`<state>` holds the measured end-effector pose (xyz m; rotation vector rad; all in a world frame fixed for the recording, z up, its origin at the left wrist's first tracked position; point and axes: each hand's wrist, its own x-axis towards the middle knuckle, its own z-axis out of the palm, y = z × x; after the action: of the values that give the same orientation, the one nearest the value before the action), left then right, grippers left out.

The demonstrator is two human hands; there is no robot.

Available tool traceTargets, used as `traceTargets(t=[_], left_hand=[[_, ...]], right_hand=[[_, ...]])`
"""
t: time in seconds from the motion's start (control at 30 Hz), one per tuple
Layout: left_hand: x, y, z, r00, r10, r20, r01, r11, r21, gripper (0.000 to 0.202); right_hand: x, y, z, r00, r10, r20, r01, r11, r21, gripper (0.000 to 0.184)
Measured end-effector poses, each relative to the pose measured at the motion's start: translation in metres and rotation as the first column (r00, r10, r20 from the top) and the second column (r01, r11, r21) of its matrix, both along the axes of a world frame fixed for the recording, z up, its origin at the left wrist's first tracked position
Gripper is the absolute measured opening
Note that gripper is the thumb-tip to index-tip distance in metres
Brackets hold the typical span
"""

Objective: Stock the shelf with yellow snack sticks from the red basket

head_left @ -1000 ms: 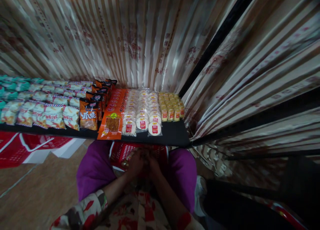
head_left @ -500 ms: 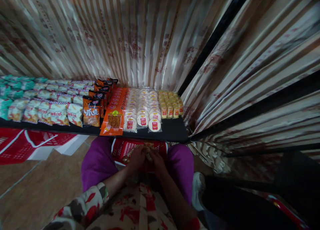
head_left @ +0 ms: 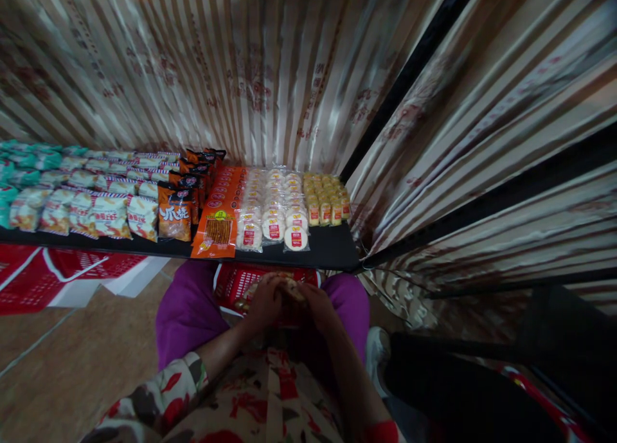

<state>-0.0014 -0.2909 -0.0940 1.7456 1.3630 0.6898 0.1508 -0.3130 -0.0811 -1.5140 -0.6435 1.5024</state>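
Observation:
Between my knees stands a red basket (head_left: 236, 281) with a white rim. Over it, my left hand (head_left: 267, 300) and my right hand (head_left: 318, 303) are closed on opposite sides of a tan-brown snack packet (head_left: 292, 290); its label is too dim to read. More pale items (head_left: 242, 303) show in the basket beside my left hand. Most of the basket's inside is hidden by my hands and forearms.
Just ahead runs a black shelf (head_left: 332, 255) with rows of white snack bags (head_left: 110, 216), orange bags (head_left: 174, 213), a flat orange packet (head_left: 219, 227), round white crackers (head_left: 295, 237) and small yellow packs (head_left: 325, 213). Red baskets (head_left: 96, 266) sit lower left. Striped curtains (head_left: 270, 57) hang behind.
My hands have moved slightly apart, with the right one shifting right. The packet between them now looks more spread out sideways. The whole view has shifted a little.

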Motion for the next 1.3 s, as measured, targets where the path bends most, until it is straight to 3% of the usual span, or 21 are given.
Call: traceTargets(t=[0.1, 0.27, 0.53, 0.73, 0.9, 1.07, 1.3], left_hand=[[0.0, -0.002, 0.001, 0.999, -0.033, 0.025, 0.032, 0.999, 0.026, 0.04], [0.0, -0.004, 0.007, 0.992, -0.091, 0.089, 0.084, 0.993, 0.081, 0.042], [-0.001, -0.003, 0.013, 0.99, -0.117, 0.082, 0.115, 0.993, 0.028, 0.031], [0.001, 0.0, 0.01, 0.992, -0.107, 0.065, 0.107, 0.994, 0.006, 0.029], [0.005, 0.002, 0.02, 0.995, -0.085, 0.056, 0.088, 0.995, -0.053, 0.026], [0.009, 0.004, 0.03, 0.994, -0.066, 0.084, 0.075, 0.991, -0.109, 0.028], [0.016, 0.012, 0.033, 0.989, -0.019, 0.148, 0.044, 0.986, -0.164, 0.028]], right_hand=[[0.005, 0.0, 0.007, 0.998, -0.015, 0.053, 0.013, 1.0, 0.025, 0.038], [0.013, 0.001, 0.008, 0.999, -0.049, 0.006, 0.05, 0.995, -0.092, 0.039], [0.015, 0.004, 0.006, 0.995, 0.0, -0.097, -0.017, 0.985, -0.173, 0.048], [0.018, 0.004, 0.003, 0.997, 0.039, -0.06, -0.048, 0.987, -0.154, 0.063], [0.022, 0.004, 0.008, 0.998, 0.024, 0.054, -0.019, 0.995, -0.098, 0.066], [0.025, 0.004, 0.017, 0.988, -0.006, 0.157, 0.018, 0.997, -0.078, 0.062], [0.032, 0.007, 0.014, 0.984, -0.097, 0.152, 0.106, 0.993, -0.052, 0.054]])
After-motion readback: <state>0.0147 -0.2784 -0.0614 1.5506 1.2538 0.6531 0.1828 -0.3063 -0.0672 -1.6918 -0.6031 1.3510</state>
